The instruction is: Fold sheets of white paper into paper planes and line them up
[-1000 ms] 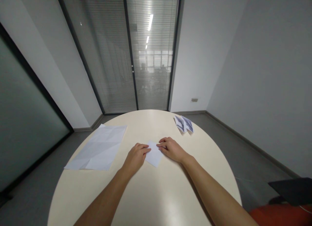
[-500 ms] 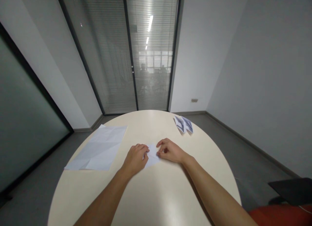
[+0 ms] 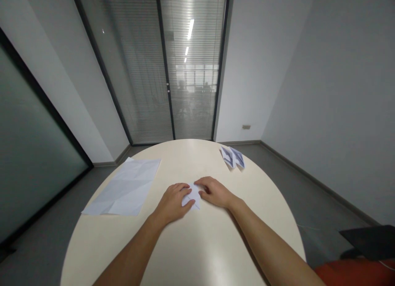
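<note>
A small folded piece of white paper [image 3: 194, 195] lies flat on the table between my hands, with crease lines showing on it. My left hand [image 3: 175, 201] rests over its left side, fingers and thumb spread, the fingertips pressing on the paper. On the other side, my right hand [image 3: 214, 191] touches or hovers at the paper's right edge. Its index finger reaches to the top corner and its thumb is held apart below, with the remaining fingers curled under and partly hidden. Parts of the paper are covered by the left fingers.
A large creased white sheet [image 3: 126, 189] lies on the left of the round cream table [image 3: 197, 249]. Two folded paper pieces with dark printing [image 3: 233, 157] stand near the far right edge. A red and black chair [image 3: 367, 245] is at the lower right.
The folded paper now looks narrower between my hands. My left thumb has moved out right onto its lower part, and my right index finger has shifted slightly left to its top corner.
</note>
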The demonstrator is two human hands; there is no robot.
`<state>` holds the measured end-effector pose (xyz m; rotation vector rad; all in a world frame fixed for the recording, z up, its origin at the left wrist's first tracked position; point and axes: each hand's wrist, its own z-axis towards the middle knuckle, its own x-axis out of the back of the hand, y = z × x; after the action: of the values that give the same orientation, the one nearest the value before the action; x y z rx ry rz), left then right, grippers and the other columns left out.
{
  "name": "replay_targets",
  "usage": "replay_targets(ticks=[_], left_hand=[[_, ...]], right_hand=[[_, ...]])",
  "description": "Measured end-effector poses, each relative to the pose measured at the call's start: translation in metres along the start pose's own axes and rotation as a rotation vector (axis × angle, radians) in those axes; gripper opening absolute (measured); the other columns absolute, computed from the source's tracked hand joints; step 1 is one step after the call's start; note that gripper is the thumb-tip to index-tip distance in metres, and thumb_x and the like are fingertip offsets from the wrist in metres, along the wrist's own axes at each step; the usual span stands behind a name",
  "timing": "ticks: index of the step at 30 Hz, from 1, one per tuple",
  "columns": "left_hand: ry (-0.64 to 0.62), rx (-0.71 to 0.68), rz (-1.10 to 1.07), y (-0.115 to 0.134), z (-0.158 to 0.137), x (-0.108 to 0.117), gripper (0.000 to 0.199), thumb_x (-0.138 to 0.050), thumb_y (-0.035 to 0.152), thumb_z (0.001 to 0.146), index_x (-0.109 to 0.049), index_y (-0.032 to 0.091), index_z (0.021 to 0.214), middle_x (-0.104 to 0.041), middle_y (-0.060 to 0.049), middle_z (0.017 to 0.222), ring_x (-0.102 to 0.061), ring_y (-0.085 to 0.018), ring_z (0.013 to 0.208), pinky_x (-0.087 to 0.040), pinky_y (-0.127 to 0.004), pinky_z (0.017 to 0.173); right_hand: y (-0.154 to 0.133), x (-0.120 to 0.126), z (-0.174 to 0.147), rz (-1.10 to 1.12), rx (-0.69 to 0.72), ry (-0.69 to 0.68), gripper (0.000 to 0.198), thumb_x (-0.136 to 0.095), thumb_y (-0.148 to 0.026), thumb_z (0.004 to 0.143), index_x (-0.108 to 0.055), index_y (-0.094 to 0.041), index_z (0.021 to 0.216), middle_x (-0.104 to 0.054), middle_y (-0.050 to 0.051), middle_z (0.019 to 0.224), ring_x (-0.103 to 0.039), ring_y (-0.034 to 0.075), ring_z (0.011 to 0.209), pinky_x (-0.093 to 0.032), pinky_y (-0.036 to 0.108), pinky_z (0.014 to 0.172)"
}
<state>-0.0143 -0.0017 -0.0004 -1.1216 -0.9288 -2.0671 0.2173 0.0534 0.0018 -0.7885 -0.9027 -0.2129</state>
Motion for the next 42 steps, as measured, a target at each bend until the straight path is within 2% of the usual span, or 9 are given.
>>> replay_targets(ticks=[10,14,17,20,25,29,33,38,42], left_hand=[[-0.047,0.045,-0.011,0.003,0.001,0.001,0.039,-0.073,0.042,0.083,-0.068,0.017,0.113,-0.066,-0.012,0.127,-0.058,-0.030,0.120,-0.047,-0.046,0.106],[-0.034,0.031,-0.006,0.004,0.001,0.002,0.035,-0.072,0.032,0.081,-0.068,0.019,0.113,-0.068,-0.010,0.124,-0.058,-0.029,0.118,-0.047,-0.046,0.105],[-0.037,0.023,-0.016,0.003,0.000,0.002,0.038,-0.069,0.022,0.077,-0.066,0.020,0.116,-0.068,-0.009,0.126,-0.058,-0.028,0.120,-0.047,-0.045,0.106],[-0.040,0.024,-0.028,0.003,-0.001,0.003,0.037,-0.069,0.023,0.078,-0.066,0.020,0.115,-0.067,-0.010,0.127,-0.060,-0.028,0.118,-0.047,-0.044,0.106],[-0.047,0.041,-0.047,0.005,0.000,0.005,0.027,-0.062,0.021,0.085,-0.067,0.022,0.111,-0.067,-0.007,0.114,-0.065,-0.023,0.103,-0.052,-0.036,0.094],[-0.021,0.024,0.005,0.009,0.004,0.008,0.023,-0.056,0.012,0.085,-0.070,0.022,0.100,-0.070,-0.005,0.102,-0.063,-0.022,0.101,-0.052,-0.035,0.093],[-0.025,0.019,0.088,0.009,0.006,0.009,0.023,-0.048,0.012,0.093,-0.069,0.020,0.095,-0.072,-0.006,0.093,-0.063,-0.024,0.094,-0.051,-0.037,0.087],[-0.001,-0.036,0.070,0.007,0.006,0.008,0.028,-0.042,0.011,0.096,-0.066,0.020,0.109,-0.072,-0.006,0.101,-0.064,-0.022,0.097,-0.050,-0.037,0.090],[0.046,-0.066,0.033,0.006,0.006,0.008,0.027,-0.043,0.013,0.098,-0.066,0.021,0.110,-0.070,-0.006,0.106,-0.063,-0.021,0.099,-0.050,-0.036,0.091]], right_hand=[[0.000,-0.006,0.002,0.166,-0.176,0.065,0.041,-0.069,-0.013,0.079,-0.072,-0.018,0.120,-0.074,0.010,0.112,-0.064,0.018,0.079,-0.053,0.032,0.077],[-0.001,-0.007,0.004,0.247,-0.191,0.069,0.037,-0.067,-0.011,0.080,-0.072,-0.017,0.116,-0.075,0.009,0.109,-0.066,0.019,0.082,-0.053,0.032,0.077],[-0.001,-0.006,0.005,0.249,-0.171,0.064,0.030,-0.065,-0.012,0.083,-0.074,-0.018,0.111,-0.076,0.008,0.106,-0.068,0.020,0.086,-0.053,0.032,0.079],[-0.003,-0.003,0.005,0.179,-0.113,0.025,0.023,-0.065,-0.016,0.087,-0.076,-0.020,0.107,-0.077,0.007,0.104,-0.069,0.020,0.087,-0.053,0.031,0.079],[-0.006,0.001,0.007,0.013,0.014,-0.005,0.017,-0.064,-0.020,0.092,-0.078,-0.022,0.103,-0.077,0.006,0.097,-0.069,0.019,0.089,-0.050,0.031,0.085],[-0.006,0.003,0.007,-0.039,0.099,-0.029,0.017,-0.062,-0.019,0.094,-0.078,-0.023,0.099,-0.078,0.004,0.095,-0.069,0.019,0.090,-0.047,0.032,0.090],[-0.011,0.006,0.005,-0.053,0.104,-0.002,0.015,-0.063,-0.019,0.092,-0.076,-0.022,0.099,-0.076,0.005,0.096,-0.067,0.020,0.093,-0.048,0.033,0.089],[-0.013,0.009,0.003,-0.012,0.096,0.019,0.016,-0.066,-0.018,0.089,-0.073,-0.023,0.102,-0.073,0.006,0.107,-0.064,0.022,0.106,-0.049,0.036,0.097],[-0.009,0.008,0.003,0.011,0.073,0.044,0.013,-0.063,-0.018,0.092,-0.071,-0.022,0.101,-0.073,0.006,0.112,-0.065,0.022,0.108,-0.048,0.038,0.099]])
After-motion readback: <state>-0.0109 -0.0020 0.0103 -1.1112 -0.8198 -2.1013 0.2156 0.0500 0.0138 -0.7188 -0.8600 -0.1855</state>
